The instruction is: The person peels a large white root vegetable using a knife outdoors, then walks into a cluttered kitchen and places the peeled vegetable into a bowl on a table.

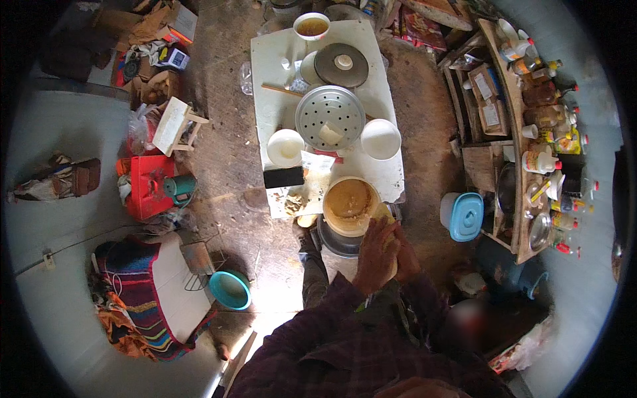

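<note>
My left hand [372, 256] and my right hand [408, 253] are pressed together around a flat, yellowish piece, perhaps a corn husk or dough [384, 214], whose tip sticks out past the fingers. Just left of them is a round tub [351, 234] with tan dough or paste [350, 199] inside, above a dark round pan [338, 244]. On the white table a perforated metal steamer plate [328, 112] holds a pale folded piece [330, 133]. White bowls flank it, one at left [285, 148], one at right [380, 139].
A black phone [283, 177] and crumpled scraps [294, 201] lie near the table's front edge. Farther back are a dark pot lid [341, 64] and a bowl of yellowish liquid [311, 26]. A blue-lidded bucket [465, 217] stands right, beside a wooden shelf [517, 164] with bottles.
</note>
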Demonstrator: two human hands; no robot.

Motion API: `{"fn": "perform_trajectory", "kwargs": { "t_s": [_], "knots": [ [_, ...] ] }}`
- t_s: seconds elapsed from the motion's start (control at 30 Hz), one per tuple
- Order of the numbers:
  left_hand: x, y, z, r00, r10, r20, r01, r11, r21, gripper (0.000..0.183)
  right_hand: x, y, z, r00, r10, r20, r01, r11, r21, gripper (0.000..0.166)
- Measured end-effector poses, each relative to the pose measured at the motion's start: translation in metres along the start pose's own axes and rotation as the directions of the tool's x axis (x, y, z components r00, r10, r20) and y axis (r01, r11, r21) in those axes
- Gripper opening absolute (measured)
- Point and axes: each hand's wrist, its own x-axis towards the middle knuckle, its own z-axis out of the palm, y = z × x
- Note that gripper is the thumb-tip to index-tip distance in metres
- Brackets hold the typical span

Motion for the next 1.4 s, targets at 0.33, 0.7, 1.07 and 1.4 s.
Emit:
{"fn": "perform_trajectory", "kwargs": {
  "t_s": [0.33, 0.7, 1.07, 1.4],
  "knots": [
    [0.052, -0.076, -0.017, 0.987, -0.067, 0.148, 0.054, 0.994, 0.091, 0.04, -0.006, 0.053, -0.017, 0.935, -0.294, 0.198, 0.336, 0.553, -0.762, 0.049],
    [0.019, -0.062, -0.005, 0.81, -0.574, 0.123, 0.55, 0.668, -0.501, 0.055, 0.028, 0.121, -0.061, 0.993, -0.079, -0.091, 0.046, 0.945, -0.322, 0.045],
    [0.055, -0.025, -0.065, 0.697, -0.667, 0.265, 0.656, 0.443, -0.611, 0.059, 0.014, 0.022, 0.028, 0.984, -0.159, 0.082, 0.178, 0.831, -0.528, 0.072],
    [0.009, -0.082, -0.041, 0.985, -0.162, 0.055, 0.166, 0.984, -0.064, 0.054, 0.034, 0.062, 0.008, 0.955, 0.291, -0.056, -0.279, 0.946, 0.164, 0.052]
  ]
}}
